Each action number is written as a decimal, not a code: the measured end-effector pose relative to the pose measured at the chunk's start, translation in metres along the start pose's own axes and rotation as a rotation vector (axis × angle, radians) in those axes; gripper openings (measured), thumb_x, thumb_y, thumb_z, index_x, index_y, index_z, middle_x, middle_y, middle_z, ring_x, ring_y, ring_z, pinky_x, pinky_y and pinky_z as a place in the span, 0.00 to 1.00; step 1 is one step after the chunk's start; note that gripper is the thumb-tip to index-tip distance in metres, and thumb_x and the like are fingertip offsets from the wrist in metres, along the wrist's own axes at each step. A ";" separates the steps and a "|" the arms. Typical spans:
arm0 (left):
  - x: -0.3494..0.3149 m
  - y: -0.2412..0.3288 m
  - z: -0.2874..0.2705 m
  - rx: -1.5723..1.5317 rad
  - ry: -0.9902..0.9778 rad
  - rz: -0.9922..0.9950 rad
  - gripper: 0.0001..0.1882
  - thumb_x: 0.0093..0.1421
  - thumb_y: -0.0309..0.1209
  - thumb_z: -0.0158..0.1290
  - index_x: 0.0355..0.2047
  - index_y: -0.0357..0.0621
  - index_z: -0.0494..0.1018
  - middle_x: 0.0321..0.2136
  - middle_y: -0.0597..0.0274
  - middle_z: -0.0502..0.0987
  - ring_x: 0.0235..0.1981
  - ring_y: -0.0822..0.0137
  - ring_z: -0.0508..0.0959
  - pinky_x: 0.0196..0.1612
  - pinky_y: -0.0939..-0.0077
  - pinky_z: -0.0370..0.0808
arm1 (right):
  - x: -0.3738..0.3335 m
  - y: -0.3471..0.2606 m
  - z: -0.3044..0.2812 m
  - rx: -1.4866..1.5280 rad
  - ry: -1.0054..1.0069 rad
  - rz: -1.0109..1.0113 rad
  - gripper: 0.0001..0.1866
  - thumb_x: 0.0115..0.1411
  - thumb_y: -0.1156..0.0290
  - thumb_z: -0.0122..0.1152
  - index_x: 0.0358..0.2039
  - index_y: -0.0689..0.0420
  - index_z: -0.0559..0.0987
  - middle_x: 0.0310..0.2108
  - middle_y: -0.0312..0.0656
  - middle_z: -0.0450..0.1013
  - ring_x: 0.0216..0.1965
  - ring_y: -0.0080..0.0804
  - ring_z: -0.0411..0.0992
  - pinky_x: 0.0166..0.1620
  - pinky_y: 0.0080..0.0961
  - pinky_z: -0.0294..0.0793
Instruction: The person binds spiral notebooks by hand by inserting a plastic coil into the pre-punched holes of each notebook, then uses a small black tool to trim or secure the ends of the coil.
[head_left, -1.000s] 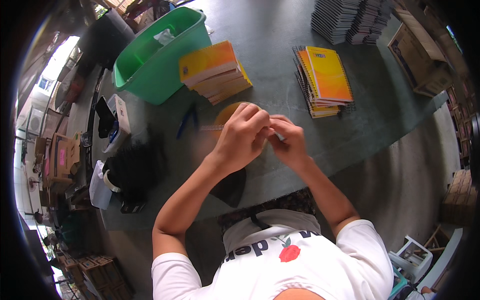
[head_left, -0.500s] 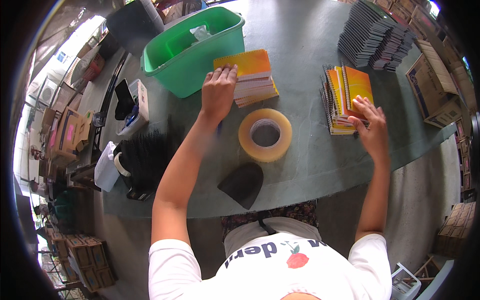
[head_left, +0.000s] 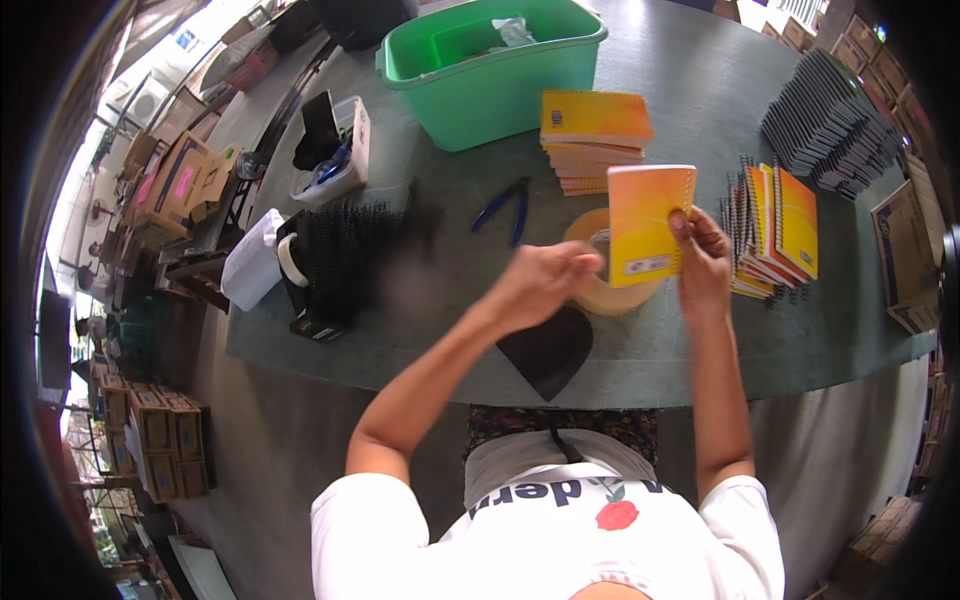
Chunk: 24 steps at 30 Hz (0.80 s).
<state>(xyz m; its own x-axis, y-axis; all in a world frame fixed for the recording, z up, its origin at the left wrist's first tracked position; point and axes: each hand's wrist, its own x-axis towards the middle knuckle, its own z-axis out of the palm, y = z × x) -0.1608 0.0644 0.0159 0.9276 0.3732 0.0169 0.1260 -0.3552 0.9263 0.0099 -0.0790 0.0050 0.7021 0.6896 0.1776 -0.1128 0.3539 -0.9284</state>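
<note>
Black springy coils (head_left: 355,250) heaped at the left of the table (head_left: 430,330), right beside a white wrapped packet (head_left: 253,262). Next along, blue-handled metal pliers (head_left: 492,207), splayed open, untouched. Behind, a green plastic tub (head_left: 500,105) with something crumpled and white inside.

And now the left hand (head_left: 545,283): off the tidy stack of orange-and-yellow notebooks (head_left: 595,125) and back near the middle, grip narrow, fingers curled and blurred; cannot tell if holding anything. Below, a dark heart-shaped pad (head_left: 550,355), flat near the table's edge. Then a broad roll of amber tape (head_left: 620,298), partly hidden.

Big change right here: one yellow-and-orange notebook (head_left: 645,225), up in the air over the tape, apart from both piles. Right hand (head_left: 703,255) away from the right-hand pile, now pinching that notebook by its right edge, thumb in front. So, seemingly, a single notebook out for handling, left hand close but apart. Coil or bare holes along that edge? Too fine to tell.

Just right, an uneven pile of coil-bound orange notebooks (head_left: 790,230); beyond, a dark stack of spiral-bound books (head_left: 830,125).
</note>
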 end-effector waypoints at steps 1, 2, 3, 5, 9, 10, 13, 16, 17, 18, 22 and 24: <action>-0.011 -0.022 -0.020 0.209 0.150 0.025 0.15 0.65 0.38 0.48 0.37 0.36 0.76 0.22 0.59 0.77 0.28 0.64 0.79 0.33 0.71 0.75 | 0.002 -0.015 0.005 -0.191 0.012 -0.008 0.12 0.62 0.69 0.60 0.41 0.63 0.79 0.34 0.34 0.78 0.35 0.18 0.74 0.40 0.16 0.72; -0.019 -0.044 -0.039 0.419 0.291 0.052 0.19 0.65 0.41 0.48 0.33 0.34 0.76 0.24 0.54 0.79 0.30 0.58 0.81 0.33 0.67 0.76 | 0.004 -0.031 0.004 -0.436 -0.059 -0.025 0.10 0.59 0.70 0.62 0.37 0.63 0.80 0.31 0.37 0.79 0.33 0.24 0.76 0.39 0.21 0.73; -0.025 -0.050 -0.058 0.656 0.299 -0.236 0.21 0.64 0.44 0.49 0.31 0.33 0.74 0.25 0.48 0.79 0.32 0.52 0.81 0.34 0.62 0.76 | 0.003 -0.045 0.008 -0.680 -0.131 -0.096 0.09 0.57 0.70 0.62 0.36 0.62 0.80 0.31 0.39 0.79 0.32 0.27 0.76 0.40 0.23 0.73; -0.035 -0.061 -0.078 0.911 0.342 -0.555 0.23 0.63 0.46 0.50 0.30 0.33 0.71 0.26 0.42 0.78 0.33 0.46 0.80 0.34 0.58 0.77 | 0.002 -0.062 0.022 -1.157 -0.278 -0.251 0.08 0.54 0.71 0.64 0.34 0.59 0.81 0.30 0.43 0.79 0.31 0.34 0.77 0.40 0.28 0.72; -0.043 -0.088 -0.075 0.942 0.398 -0.582 0.23 0.63 0.46 0.49 0.34 0.33 0.69 0.25 0.42 0.78 0.31 0.45 0.81 0.32 0.58 0.77 | 0.005 -0.010 0.040 -1.541 -0.373 -0.413 0.03 0.53 0.72 0.61 0.30 0.54 0.78 0.25 0.41 0.77 0.30 0.40 0.75 0.35 0.34 0.69; -0.046 -0.091 -0.075 0.943 0.398 -0.584 0.23 0.63 0.47 0.49 0.35 0.33 0.69 0.25 0.43 0.78 0.31 0.45 0.81 0.32 0.58 0.78 | 0.007 -0.011 0.044 -1.569 -0.363 -0.355 0.02 0.53 0.72 0.60 0.29 0.54 0.76 0.25 0.39 0.76 0.31 0.38 0.75 0.33 0.35 0.68; -0.054 -0.092 -0.081 0.882 0.501 -0.573 0.24 0.62 0.47 0.50 0.32 0.33 0.69 0.26 0.41 0.78 0.33 0.46 0.81 0.33 0.57 0.78 | 0.006 -0.025 0.057 -1.437 -0.269 -0.393 0.03 0.53 0.71 0.60 0.28 0.53 0.76 0.26 0.37 0.77 0.32 0.37 0.76 0.33 0.35 0.68; -0.046 -0.095 -0.090 0.943 0.474 -0.628 0.21 0.61 0.45 0.51 0.33 0.34 0.69 0.28 0.40 0.78 0.34 0.47 0.81 0.36 0.56 0.77 | 0.009 -0.008 0.058 -1.608 -0.347 -0.363 0.04 0.54 0.71 0.59 0.31 0.52 0.77 0.28 0.35 0.77 0.34 0.37 0.76 0.35 0.34 0.70; -0.046 -0.095 -0.091 0.953 0.487 -0.631 0.20 0.61 0.44 0.51 0.33 0.34 0.69 0.29 0.40 0.78 0.34 0.47 0.81 0.36 0.57 0.77 | 0.010 -0.005 0.057 -1.681 -0.375 -0.339 0.05 0.54 0.70 0.59 0.32 0.52 0.78 0.29 0.35 0.77 0.34 0.37 0.76 0.36 0.34 0.70; -0.046 -0.095 -0.093 0.962 0.499 -0.633 0.19 0.61 0.42 0.51 0.34 0.34 0.69 0.30 0.40 0.78 0.34 0.47 0.81 0.36 0.57 0.77 | 0.009 -0.006 0.056 -1.558 -0.347 -0.387 0.06 0.54 0.71 0.58 0.33 0.51 0.78 0.30 0.36 0.77 0.34 0.37 0.76 0.37 0.33 0.71; -0.054 -0.070 -0.106 0.860 0.640 -0.524 0.15 0.60 0.36 0.52 0.37 0.34 0.71 0.30 0.45 0.79 0.33 0.52 0.81 0.38 0.62 0.76 | 0.010 -0.002 0.055 -1.209 -0.325 -0.511 0.08 0.55 0.72 0.58 0.37 0.51 0.79 0.32 0.37 0.78 0.36 0.38 0.76 0.38 0.33 0.73; -0.051 -0.051 -0.115 0.690 0.704 -0.279 0.13 0.61 0.34 0.52 0.40 0.34 0.71 0.30 0.49 0.79 0.33 0.57 0.80 0.38 0.66 0.76 | 0.010 0.003 0.055 -1.134 -0.318 -0.521 0.09 0.56 0.74 0.57 0.37 0.51 0.79 0.32 0.37 0.78 0.36 0.39 0.76 0.38 0.34 0.74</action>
<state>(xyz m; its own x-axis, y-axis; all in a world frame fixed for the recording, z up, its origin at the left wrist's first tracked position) -0.2550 0.1620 0.0112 0.4453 0.8576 0.2572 0.6868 -0.5115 0.5163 -0.0215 -0.0364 0.0221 0.2679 0.8079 0.5249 0.8901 0.0010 -0.4558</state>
